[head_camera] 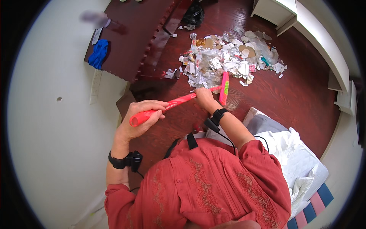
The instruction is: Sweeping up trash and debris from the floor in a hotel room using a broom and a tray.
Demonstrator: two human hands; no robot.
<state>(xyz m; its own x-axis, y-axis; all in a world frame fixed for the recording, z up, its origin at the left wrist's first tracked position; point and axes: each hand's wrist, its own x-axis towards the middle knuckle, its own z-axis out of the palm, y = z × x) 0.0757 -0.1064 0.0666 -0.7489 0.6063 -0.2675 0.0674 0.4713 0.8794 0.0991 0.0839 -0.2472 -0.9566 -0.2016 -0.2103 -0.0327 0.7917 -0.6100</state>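
Observation:
Both hands grip the red handle of a broom that slants across in front of my body. Near the handle's top end, my left hand wraps around it with the thumb along the side. My right hand is closed lower down the handle, close to the broom head. The pink and green bristles are at the near edge of a wide heap of litter on the floor. Paper scraps, clear plastic, cardboard pieces and packaging make up the heap.
A dark table with a scalloped edge stands at left, bearing a blue cloth. Behind it lies a black plastic bag. White furniture curves along the right. A bed with white bedding is close on my right, over a dark red wooden floor.

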